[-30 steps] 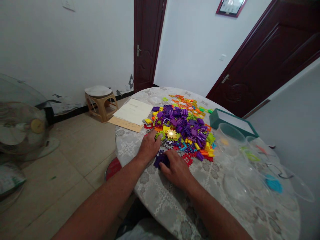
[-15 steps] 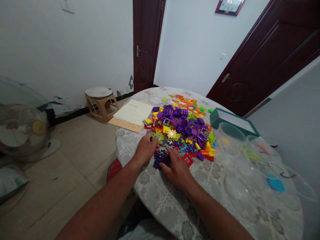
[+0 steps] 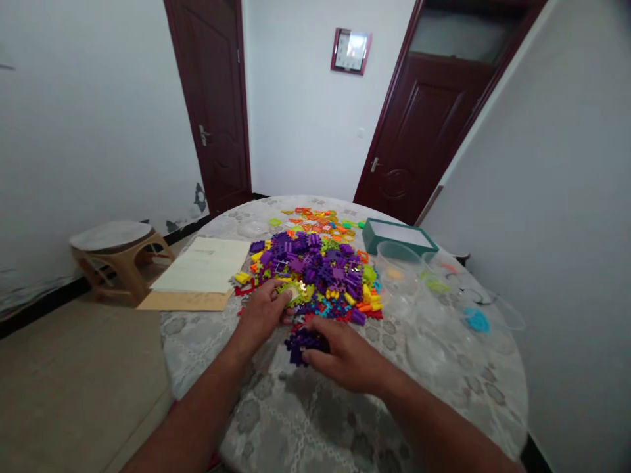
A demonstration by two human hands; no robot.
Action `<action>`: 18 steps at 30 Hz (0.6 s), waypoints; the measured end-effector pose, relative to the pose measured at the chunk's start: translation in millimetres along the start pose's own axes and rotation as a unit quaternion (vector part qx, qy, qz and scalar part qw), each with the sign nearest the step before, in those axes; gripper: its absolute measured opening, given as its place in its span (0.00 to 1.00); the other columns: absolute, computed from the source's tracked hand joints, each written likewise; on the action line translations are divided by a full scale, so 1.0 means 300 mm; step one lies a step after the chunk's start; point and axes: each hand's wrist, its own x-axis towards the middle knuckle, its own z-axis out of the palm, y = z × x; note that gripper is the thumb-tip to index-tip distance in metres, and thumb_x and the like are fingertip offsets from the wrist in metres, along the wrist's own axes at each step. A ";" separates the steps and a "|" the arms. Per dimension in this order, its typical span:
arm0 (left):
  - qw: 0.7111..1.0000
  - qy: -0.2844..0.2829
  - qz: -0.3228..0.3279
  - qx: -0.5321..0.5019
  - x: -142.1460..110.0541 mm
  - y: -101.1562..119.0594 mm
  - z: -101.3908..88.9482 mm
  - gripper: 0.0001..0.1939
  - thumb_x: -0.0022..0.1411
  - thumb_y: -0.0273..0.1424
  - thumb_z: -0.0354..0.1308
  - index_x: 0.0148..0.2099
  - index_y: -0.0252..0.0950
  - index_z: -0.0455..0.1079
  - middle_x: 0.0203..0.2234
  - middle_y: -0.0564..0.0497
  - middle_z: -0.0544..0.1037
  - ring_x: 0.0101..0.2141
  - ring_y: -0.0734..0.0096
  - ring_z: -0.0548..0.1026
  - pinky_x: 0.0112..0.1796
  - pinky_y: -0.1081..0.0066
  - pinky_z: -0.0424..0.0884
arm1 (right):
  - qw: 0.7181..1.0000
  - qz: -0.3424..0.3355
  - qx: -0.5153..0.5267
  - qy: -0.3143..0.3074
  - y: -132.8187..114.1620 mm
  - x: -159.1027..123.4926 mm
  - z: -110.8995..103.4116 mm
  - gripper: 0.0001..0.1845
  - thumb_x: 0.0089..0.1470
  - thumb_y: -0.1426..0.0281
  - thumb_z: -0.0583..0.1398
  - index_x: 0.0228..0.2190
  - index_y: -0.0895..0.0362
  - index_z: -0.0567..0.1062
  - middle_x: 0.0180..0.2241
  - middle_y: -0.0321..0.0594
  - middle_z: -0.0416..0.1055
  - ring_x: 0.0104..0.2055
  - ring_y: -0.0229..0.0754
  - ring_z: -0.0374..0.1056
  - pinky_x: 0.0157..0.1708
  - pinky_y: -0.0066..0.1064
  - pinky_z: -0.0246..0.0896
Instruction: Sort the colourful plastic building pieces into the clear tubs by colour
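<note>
My left hand (image 3: pixel 263 315) is closed at the near left of the pile, its thumb pressed on a yellow-green plastic building piece (image 3: pixel 294 293) with toothed edges. Close by, my right hand (image 3: pixel 342 351) is closed round dark purple building pieces (image 3: pixel 298 348), thumb below and fingers above. They stick out to the left of its thumb; how many there are I cannot tell. Just beyond both hands lies a heap of interlocking pieces (image 3: pixel 315 263), mostly purple, with yellow, red, blue and orange ones among them.
Behind the heap, flat orange and green pieces (image 3: pixel 320 222) lie scattered. Paper sheets (image 3: pixel 202 266) rest at the left. To the right stand a green box (image 3: pixel 372 240) and clear plastic containers (image 3: pixel 394 248), some with a few pieces inside. A patterned cloth (image 3: pixel 315 420) covers the round table.
The camera view has swung right. My left hand now has the yellow-green piece raised in its grip. My right hand has closed further over the dark purple pieces.
</note>
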 end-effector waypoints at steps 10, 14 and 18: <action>0.992 -0.005 0.081 0.092 0.012 -0.075 0.032 0.25 0.64 0.48 0.61 0.55 0.36 0.75 0.28 0.54 0.79 0.27 0.66 0.78 0.28 0.69 0.73 | 0.994 0.095 0.044 0.042 0.204 -0.025 -0.491 0.07 0.63 0.66 0.61 0.41 0.56 0.73 0.29 0.34 0.73 0.27 0.36 0.68 0.25 0.26 0.62; 0.989 -0.007 0.097 0.112 0.015 -0.089 0.030 0.30 0.65 0.49 0.59 0.62 0.37 0.72 0.26 0.56 0.76 0.26 0.66 0.78 0.28 0.69 0.72 | 0.979 0.151 0.039 0.129 0.354 0.018 -0.651 0.12 0.62 0.65 0.61 0.46 0.57 0.72 0.25 0.34 0.73 0.24 0.37 0.69 0.21 0.25 0.63; 0.982 -0.009 0.106 0.156 0.023 -0.097 0.032 0.30 0.68 0.50 0.56 0.63 0.37 0.70 0.25 0.56 0.78 0.26 0.64 0.79 0.34 0.66 0.75 | 0.948 0.222 0.012 0.228 0.488 0.108 -0.783 0.09 0.61 0.71 0.63 0.44 0.58 0.74 0.28 0.37 0.77 0.24 0.37 0.72 0.19 0.22 0.63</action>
